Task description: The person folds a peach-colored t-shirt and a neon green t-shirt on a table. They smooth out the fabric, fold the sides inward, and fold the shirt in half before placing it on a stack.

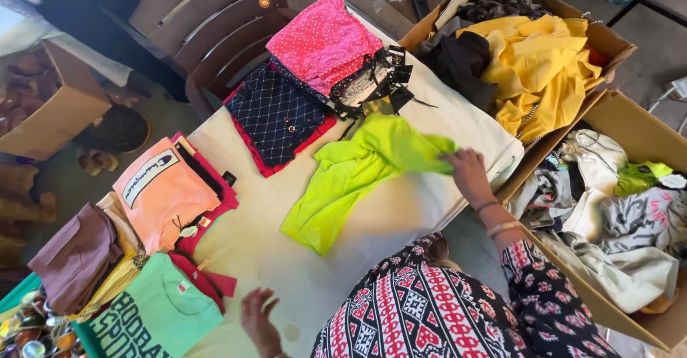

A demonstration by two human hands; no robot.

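Note:
A neon green shirt (354,175) lies spread on the cream-covered table (265,251). My right hand (469,174) pinches its right edge near the table's side. My left hand (257,320) hovers low over the table with fingers apart, holding nothing, close to a folded mint green shirt (154,315). Folded stacks lie around: a peach shirt (163,190), a navy checked garment (278,115) over red cloth, and a pink dotted one (323,40).
An open cardboard box (608,40) with yellow and black clothes stands at the right rear. Another box (630,122) of mixed clothes sits right of me. A brown chair (207,22) stands behind the table. More folded brown and yellow clothes (79,254) lie at the left.

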